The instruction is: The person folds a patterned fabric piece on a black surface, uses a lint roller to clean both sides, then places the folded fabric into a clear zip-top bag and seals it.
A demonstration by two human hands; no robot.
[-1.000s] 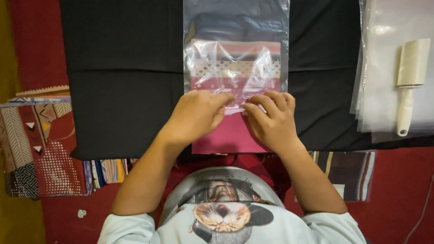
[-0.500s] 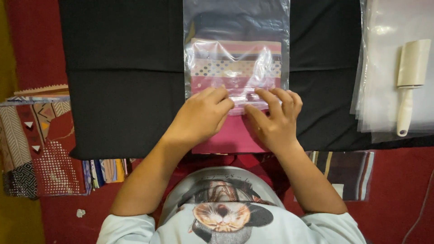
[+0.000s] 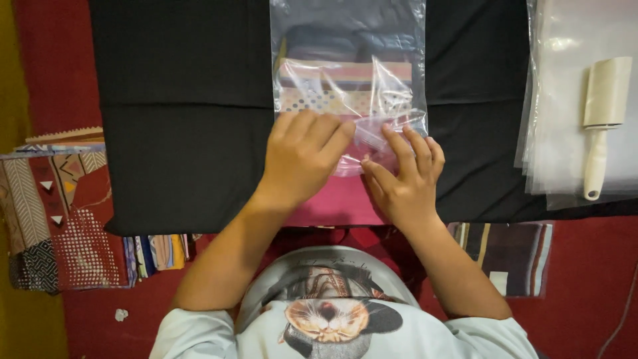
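pressing at frame centre, the left hand (image 3: 302,156) and right hand (image 3: 402,179) sit close together, fingers on one clear plastic bag (image 3: 349,73) holding folded patterned fabric (image 3: 332,86) over one black cloth (image 3: 179,113); one lint roller (image 3: 601,119) lies upper right.

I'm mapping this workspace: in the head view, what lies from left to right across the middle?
Patterned fabric pile → black cloth → left hand → right hand → stack of clear bags → lint roller.
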